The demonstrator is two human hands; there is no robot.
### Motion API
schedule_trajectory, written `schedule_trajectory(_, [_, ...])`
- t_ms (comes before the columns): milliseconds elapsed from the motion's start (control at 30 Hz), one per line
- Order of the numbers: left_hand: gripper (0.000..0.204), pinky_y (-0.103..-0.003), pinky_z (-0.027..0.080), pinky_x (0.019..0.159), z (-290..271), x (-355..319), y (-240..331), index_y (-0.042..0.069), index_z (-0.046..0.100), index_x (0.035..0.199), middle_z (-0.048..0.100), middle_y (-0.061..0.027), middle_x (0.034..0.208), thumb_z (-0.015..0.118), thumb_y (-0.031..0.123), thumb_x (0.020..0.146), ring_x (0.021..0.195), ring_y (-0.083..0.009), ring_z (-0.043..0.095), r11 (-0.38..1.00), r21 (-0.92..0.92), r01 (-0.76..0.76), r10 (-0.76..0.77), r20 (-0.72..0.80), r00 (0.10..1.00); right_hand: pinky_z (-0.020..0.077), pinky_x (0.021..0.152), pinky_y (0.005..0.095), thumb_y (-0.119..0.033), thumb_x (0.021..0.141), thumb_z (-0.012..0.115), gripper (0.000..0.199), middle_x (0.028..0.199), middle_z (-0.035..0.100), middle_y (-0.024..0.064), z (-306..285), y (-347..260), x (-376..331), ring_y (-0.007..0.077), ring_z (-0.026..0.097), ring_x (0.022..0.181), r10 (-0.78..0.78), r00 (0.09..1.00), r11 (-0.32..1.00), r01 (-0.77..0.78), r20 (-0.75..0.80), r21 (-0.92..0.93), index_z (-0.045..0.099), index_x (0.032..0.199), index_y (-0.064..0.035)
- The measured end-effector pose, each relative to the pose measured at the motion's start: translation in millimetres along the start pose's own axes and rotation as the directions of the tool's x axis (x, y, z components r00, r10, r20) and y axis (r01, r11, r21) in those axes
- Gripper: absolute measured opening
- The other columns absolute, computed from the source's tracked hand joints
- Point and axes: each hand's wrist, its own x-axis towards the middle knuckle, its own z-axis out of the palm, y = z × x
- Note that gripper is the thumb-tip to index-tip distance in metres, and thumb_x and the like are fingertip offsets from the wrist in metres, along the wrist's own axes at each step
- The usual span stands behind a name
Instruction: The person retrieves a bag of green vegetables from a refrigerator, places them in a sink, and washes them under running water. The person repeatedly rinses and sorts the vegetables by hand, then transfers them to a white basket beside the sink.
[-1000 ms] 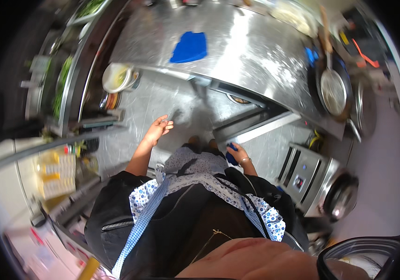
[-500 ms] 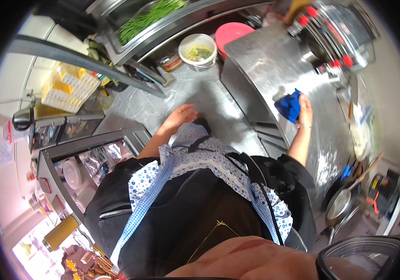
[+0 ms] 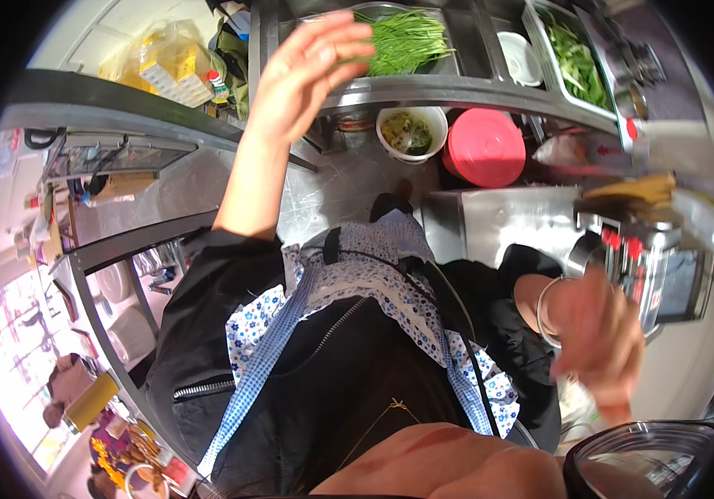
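A shallow steel tray [image 3: 440, 65] sits behind the front edge of a steel stand [image 3: 465, 93], with green stems [image 3: 411, 40] inside. Further right along that edge come a round white dish [image 3: 521, 60], then a pale tray [image 3: 555, 76] of leafy greens [image 3: 575, 66]. Below the edge, a white bucket [image 3: 408, 158] holds yellow-green scraps; beside it stands a round pink container [image 3: 485, 148], just past the far left corner of the steel counter [image 3: 515, 218].

Grey floor [image 3: 324, 187] shows between the stand's front edge and the person, bounded on the right by the counter's left side.

The stems are long, thin and bright green, bunched lengthwise. The left hand [image 3: 297, 79] is raised at their left, fingers loosely spread and holding nothing visible; contact is unclear. The right hand [image 3: 598, 334], above the counter's near side, is blurred; I cannot tell its opening or whether it grips anything.
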Motion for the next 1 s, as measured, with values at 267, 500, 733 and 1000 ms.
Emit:
schedule_trajectory(267, [0.039, -0.033, 0.050, 0.080, -94.4, 175.6, -53.3, 0.000, 0.048, 0.123, 0.060, -0.0146, 0.111, 0.058, 0.010, 0.087, 0.094, -0.0209, 0.061, 1.000, -0.029, 0.010, -0.023, -0.495, 0.869, 0.0493, 0.079, 0.0340, -0.017, 0.092, 0.046, 0.035, 0.059, 0.059, 0.0078, -92.3, 97.3, 105.5, 0.0208, 0.061, 0.058, -0.098, 0.985, 0.835, 0.003, 0.143, 0.550, 0.057, 0.061, -0.0060])
schedule_trajectory(500, [0.040, -0.029, 0.048, 0.080, -218.5, 311.6, -129.9, 0.002, 0.052, 0.122, 0.060, -0.0100, 0.114, 0.056, 0.004, 0.082, 0.094, -0.0155, 0.060, 0.934, 0.314, 0.173, -0.015, -0.448, 0.894, 0.0511, 0.075, 0.0357, -0.005, 0.082, 0.048, 0.022, 0.061, 0.061, 0.0107, -163.7, 173.6, 116.5, 0.0229, 0.063, 0.061, -0.065, 0.996, 0.750, 0.011, 0.057, 0.661, 0.059, 0.063, -0.0029])
schedule_trajectory(733, [0.035, -0.036, 0.049, 0.079, -305.8, 450.0, -215.5, 0.000, 0.053, 0.118, 0.063, -0.0160, 0.102, 0.057, 0.010, 0.085, 0.092, -0.0242, 0.060, 0.795, 0.598, 0.102, -0.017, -0.146, 0.989, 0.0515, 0.076, 0.0374, -0.007, 0.083, 0.047, 0.023, 0.061, 0.062, 0.0116, -205.5, 267.3, 144.6, 0.0241, 0.063, 0.060, 0.089, 0.995, 0.790, -0.094, 0.038, 0.606, 0.060, 0.064, -0.0030])
schedule_trajectory(1000, [0.024, -0.041, 0.047, 0.076, -357.3, 506.1, -279.3, -0.001, 0.061, 0.098, 0.063, -0.0187, 0.093, 0.055, 0.017, 0.083, 0.087, -0.0349, 0.059, 0.298, 0.928, -0.226, 0.245, 0.155, 0.957, 0.0513, 0.076, 0.0388, -0.006, 0.079, 0.045, 0.023, 0.061, 0.062, 0.0165, -225.5, 324.4, 146.8, 0.0272, 0.062, 0.056, -0.037, 0.999, 0.720, 0.044, -0.025, 0.693, 0.061, 0.064, 0.0001])
